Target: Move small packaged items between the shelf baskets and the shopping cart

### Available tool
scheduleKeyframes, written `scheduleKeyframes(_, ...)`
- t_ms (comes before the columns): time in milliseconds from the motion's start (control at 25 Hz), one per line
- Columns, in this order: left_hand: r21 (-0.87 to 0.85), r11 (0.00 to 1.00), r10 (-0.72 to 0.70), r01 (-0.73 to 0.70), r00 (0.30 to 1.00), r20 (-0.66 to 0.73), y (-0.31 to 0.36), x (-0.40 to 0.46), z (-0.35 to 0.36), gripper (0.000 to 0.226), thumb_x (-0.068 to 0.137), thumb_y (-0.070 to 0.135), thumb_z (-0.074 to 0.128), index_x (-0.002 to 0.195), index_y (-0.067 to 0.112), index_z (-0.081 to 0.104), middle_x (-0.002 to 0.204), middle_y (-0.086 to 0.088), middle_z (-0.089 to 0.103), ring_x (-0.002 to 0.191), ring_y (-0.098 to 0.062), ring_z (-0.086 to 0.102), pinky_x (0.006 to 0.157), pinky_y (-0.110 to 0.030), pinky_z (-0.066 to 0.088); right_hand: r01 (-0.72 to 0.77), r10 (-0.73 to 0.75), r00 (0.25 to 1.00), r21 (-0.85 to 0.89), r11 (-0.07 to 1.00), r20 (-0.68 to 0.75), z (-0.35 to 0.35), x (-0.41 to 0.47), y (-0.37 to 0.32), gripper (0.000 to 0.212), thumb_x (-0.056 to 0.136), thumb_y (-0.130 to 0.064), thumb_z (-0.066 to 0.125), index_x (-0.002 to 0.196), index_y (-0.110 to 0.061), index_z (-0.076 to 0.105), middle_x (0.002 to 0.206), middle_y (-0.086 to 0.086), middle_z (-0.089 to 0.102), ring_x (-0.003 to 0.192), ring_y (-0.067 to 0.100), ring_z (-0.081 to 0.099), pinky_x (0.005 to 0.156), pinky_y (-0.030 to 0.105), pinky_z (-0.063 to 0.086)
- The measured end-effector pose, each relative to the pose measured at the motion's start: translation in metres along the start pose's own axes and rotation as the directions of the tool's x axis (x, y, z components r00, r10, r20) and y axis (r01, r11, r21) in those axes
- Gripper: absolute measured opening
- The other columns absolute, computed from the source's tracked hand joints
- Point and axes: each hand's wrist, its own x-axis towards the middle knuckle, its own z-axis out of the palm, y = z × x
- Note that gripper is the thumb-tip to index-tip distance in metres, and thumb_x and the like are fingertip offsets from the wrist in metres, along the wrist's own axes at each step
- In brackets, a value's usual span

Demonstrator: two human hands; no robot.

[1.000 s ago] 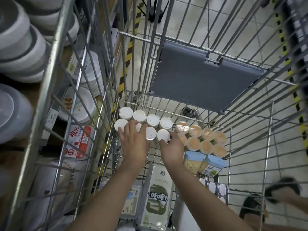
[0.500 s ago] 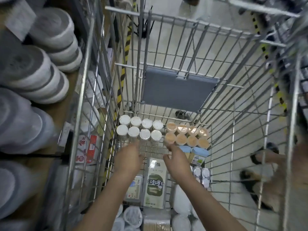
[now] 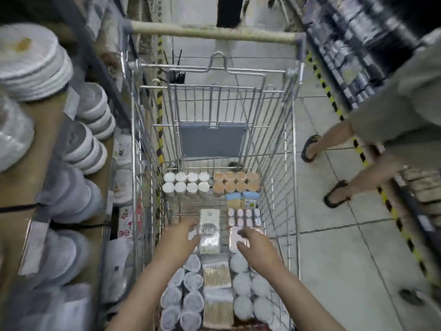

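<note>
Shelf bowls (image 3: 90,130): sitting left of the shopping cart (image 3: 290,144), round, white, stacked.
Left hand (image 3: 177,237): reaching inside the wire cart, fingers loose, touching a glossy rectangular pack (image 3: 210,231).
Right hand (image 3: 255,244): hovering beside it, apart, fingers relaxed over a pale packet (image 3: 235,237).
Capped jars (image 3: 186,185): standing toward the cart's handle end, cylindrical.

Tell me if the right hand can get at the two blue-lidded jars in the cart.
Probably yes: the right hand hovers inside the wire cart, and the blue-lidded clear jars stand uncovered just ahead, nothing on top.
</note>
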Motion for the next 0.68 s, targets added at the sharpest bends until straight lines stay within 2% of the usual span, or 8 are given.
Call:
scheduleKeyframes(120, -0.069, 0.997, 0.041, -0.041, 0.999, 0.003, 0.016, -0.049, -0.002, 0.037, 0.095, 0.028, 0.054, 0.130, 0.016, 0.053, 0.126, 0.001, 0.060, 0.112, -0.015, 0.056, 0.089, -0.026, 0.044, 0.000, 0.001, 1.000, 0.064, 0.998, -0.025, 0.002, -0.055, 0.006, 0.037, 0.096, -0.024, 0.050, 0.132, -0.014, 0.051, 0.133, 0.001, 0.056, 0.118, 0.015, 0.053, 0.094, 0.024, 0.040)
scheduleKeyframes(240, -0.112, 0.993, 0.031, -0.029, 0.999, 0.014, 0.019, -0.096, 0.000, 0.037, 0.094, 0.027, 0.057, 0.128, 0.015, 0.054, 0.125, 0.001, 0.060, 0.112, -0.015, 0.056, 0.096, -0.029, 0.045, 0.019, -0.011, 0.998, 0.126, 0.992, -0.059, 0.003, -0.102, 0.006, 0.035, 0.095, -0.025, 0.050, 0.129, -0.016, 0.053, 0.129, -0.002, 0.058, 0.111, 0.011, 0.055, 0.090, 0.023, 0.041)
scheduleKeyframes(360, -0.177, 0.983, -0.055, 0.047, 0.998, -0.041, 0.015, -0.145, 0.001, 0.035, 0.091, 0.026, 0.060, 0.124, 0.016, 0.057, 0.121, 0.001, 0.062, 0.109, -0.013, 0.058, 0.096, -0.030, 0.046, 0.090, -0.083, 0.995, 0.131, 0.987, -0.060, 0.003, -0.140, 0.002, 0.037, 0.095, -0.027, 0.051, 0.130, -0.018, 0.053, 0.128, -0.004, 0.058, 0.106, 0.006, 0.053, 0.085, 0.019, 0.039)
scheduleKeyframes(480, -0.242, 0.962, -0.166, 0.125, 0.974, -0.157, 0.005, -0.201, 0.004, 0.034, 0.089, 0.025, 0.063, 0.121, 0.016, 0.059, 0.115, 0.000, 0.065, 0.106, -0.014, 0.060, 0.094, -0.033, 0.048, 0.227, -0.227, 0.974, 0.036, 0.973, 0.003, 0.005, -0.167, -0.004, 0.035, 0.095, -0.029, 0.051, 0.128, -0.018, 0.053, 0.128, -0.004, 0.058, 0.115, 0.009, 0.053, 0.090, 0.020, 0.039)
scheduleKeyframes(600, -0.338, 0.917, -0.323, 0.212, 0.892, -0.316, -0.003, -0.271, 0.012, 0.031, 0.090, 0.025, 0.062, 0.119, 0.015, 0.060, 0.112, 0.001, 0.065, 0.105, -0.017, 0.061, 0.092, -0.032, 0.048, 0.401, -0.392, 0.909, -0.047, 0.915, 0.143, 0.009, -0.196, -0.018, 0.035, 0.096, -0.029, 0.050, 0.130, -0.018, 0.052, 0.130, -0.003, 0.056, 0.119, 0.011, 0.051, 0.096, 0.023, 0.039)
scheduleKeyframes(680, -0.402, 0.879, -0.433, 0.256, 0.782, -0.448, -0.002, -0.328, 0.029, 0.032, 0.090, 0.029, 0.061, 0.120, 0.020, 0.060, 0.113, 0.005, 0.065, 0.101, -0.014, 0.062, 0.089, -0.033, 0.049, 0.528, -0.502, 0.832, -0.061, 0.847, 0.235, 0.016, -0.219, -0.023, 0.036, 0.096, -0.028, 0.050, 0.131, -0.020, 0.051, 0.131, -0.005, 0.055, 0.122, 0.010, 0.050, 0.097, 0.022, 0.038)
